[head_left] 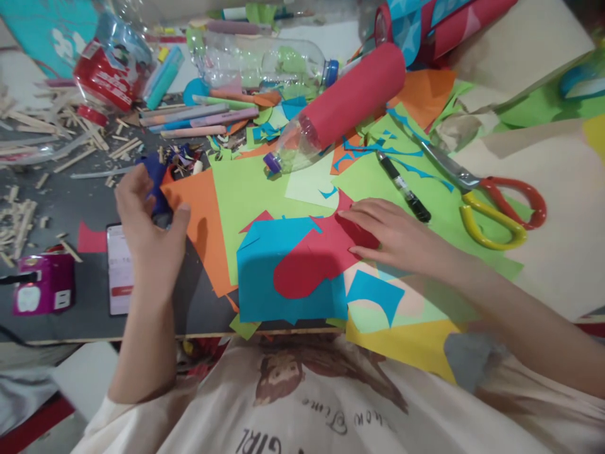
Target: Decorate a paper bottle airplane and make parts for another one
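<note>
My left hand (154, 217) is raised over the table's left part, thumb and fingers apart and nothing between them. Just behind its fingers is a dark blue object (158, 180), partly hidden, whose kind I cannot make out. A phone (118, 271) lies partly under that wrist, beside orange paper (201, 233). My right hand (385, 233) has its fingertips and thumb on a cut piece of red paper (312, 261) with a rounded end. That piece overlaps a blue paper sheet (255, 293) at the table's front edge.
Scissors (466, 180) and a black marker (404, 186) lie on green paper to the right. Behind are a red-wrapped bottle (357, 94), a clear bottle (265, 60) and several pens (203, 120). Wooden sticks (21, 227) and a purple box (45, 284) are at left.
</note>
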A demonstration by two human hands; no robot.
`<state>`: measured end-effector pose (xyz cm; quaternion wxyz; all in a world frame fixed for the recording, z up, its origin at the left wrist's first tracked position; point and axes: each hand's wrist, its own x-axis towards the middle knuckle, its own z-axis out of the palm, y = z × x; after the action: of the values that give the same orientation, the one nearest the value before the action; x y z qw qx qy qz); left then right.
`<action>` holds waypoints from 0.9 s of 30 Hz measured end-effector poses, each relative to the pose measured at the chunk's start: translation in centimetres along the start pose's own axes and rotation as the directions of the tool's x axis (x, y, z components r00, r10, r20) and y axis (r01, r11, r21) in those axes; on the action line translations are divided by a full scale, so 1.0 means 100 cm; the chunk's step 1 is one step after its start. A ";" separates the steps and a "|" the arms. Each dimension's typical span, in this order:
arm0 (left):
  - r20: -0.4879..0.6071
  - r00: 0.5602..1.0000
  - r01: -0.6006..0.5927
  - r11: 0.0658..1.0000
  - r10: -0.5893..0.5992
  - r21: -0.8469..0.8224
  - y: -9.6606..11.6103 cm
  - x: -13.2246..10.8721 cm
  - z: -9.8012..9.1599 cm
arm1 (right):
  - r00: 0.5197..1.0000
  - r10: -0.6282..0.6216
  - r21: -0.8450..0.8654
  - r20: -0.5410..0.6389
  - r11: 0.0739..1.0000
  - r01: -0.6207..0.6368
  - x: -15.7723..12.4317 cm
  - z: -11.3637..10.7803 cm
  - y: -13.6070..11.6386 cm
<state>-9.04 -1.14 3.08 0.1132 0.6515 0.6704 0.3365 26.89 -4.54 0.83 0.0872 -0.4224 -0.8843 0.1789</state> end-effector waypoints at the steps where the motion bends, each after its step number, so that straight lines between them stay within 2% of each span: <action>1: -0.011 0.996 -0.088 0.995 0.088 0.053 0.005 -0.006 0.002 | 1.000 -0.007 0.005 0.012 1.000 0.007 0.000 0.000 -0.002; 2: 0.040 0.985 -0.172 0.983 0.169 0.066 0.011 -0.013 0.005 | 1.000 -0.013 0.012 0.024 1.000 0.012 0.000 -0.001 -0.004; 3: 0.176 0.957 -0.238 0.971 0.230 0.027 0.017 -0.022 0.010 | 0.999 -0.013 0.019 0.030 1.000 0.013 0.000 -0.001 -0.006; 4: 0.317 0.898 -0.306 0.951 0.305 -0.049 0.023 -0.032 0.016 | 0.999 -0.009 0.029 0.031 1.000 0.009 0.000 0.000 -0.008; 5: 0.377 0.840 -0.377 0.919 0.391 -0.116 0.030 -0.044 0.024 | 1.000 -0.002 0.039 0.029 0.999 0.001 0.001 0.000 -0.010; 6: 0.397 0.804 -0.432 0.894 0.443 -0.123 0.036 -0.055 0.031 | 1.000 0.006 0.050 0.025 0.999 -0.007 0.002 0.000 -0.011; 9: 0.531 0.682 -0.602 0.798 0.502 0.018 0.047 -0.082 0.050 | 1.000 0.025 0.081 0.017 0.996 -0.026 0.005 0.001 -0.011; 10: 0.553 0.663 -0.632 0.774 0.504 0.053 0.048 -0.088 0.054 | 0.999 0.030 0.095 0.011 0.995 -0.031 0.006 0.001 -0.009; 14: 0.599 0.656 -0.636 0.763 0.459 0.112 0.039 -0.086 0.058 | 0.980 0.168 0.177 -0.104 0.973 -0.148 0.005 -0.008 0.000; 18: 0.638 0.597 -0.629 0.777 0.486 -0.002 0.025 -0.069 0.055 | 0.890 0.399 0.317 -0.220 0.892 -0.322 -0.004 -0.023 0.012; 19: 0.654 0.573 -0.632 0.774 0.494 -0.031 0.023 -0.066 0.054 | 0.866 0.449 0.347 -0.221 0.866 -0.360 -0.006 -0.026 0.016; 21: 0.687 0.496 -0.658 0.746 0.530 -0.101 0.024 -0.063 0.053 | 0.833 0.509 0.366 -0.215 0.833 -0.415 -0.010 -0.031 0.023; 22: 0.701 0.446 -0.677 0.723 0.556 -0.142 0.027 -0.063 0.053 | 0.825 0.515 0.339 -0.234 0.838 -0.427 -0.011 -0.033 0.025; 24: 0.715 0.346 -0.708 0.669 0.607 -0.224 0.034 -0.065 0.055 | 0.808 0.477 0.212 -0.345 0.878 -0.428 -0.011 -0.033 0.026; 25: 0.720 0.315 -0.715 0.654 0.618 -0.249 0.038 -0.066 0.056 | 0.805 0.433 0.133 -0.407 0.899 -0.417 -0.010 -0.032 0.024; 26: 0.726 0.301 -0.714 0.651 0.618 -0.258 0.042 -0.067 0.058 | 0.808 0.378 0.060 -0.451 0.916 -0.396 -0.008 -0.030 0.019; 27: 0.733 0.308 -0.707 0.661 0.606 -0.250 0.045 -0.067 0.060 | 0.826 0.320 0.014 -0.464 0.935 -0.355 -0.007 -0.026 0.014</action>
<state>-1.08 -6.00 -0.62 0.2002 0.9480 0.2473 0.0012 29.10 -3.64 2.73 0.2451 -0.6050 -0.7557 0.0541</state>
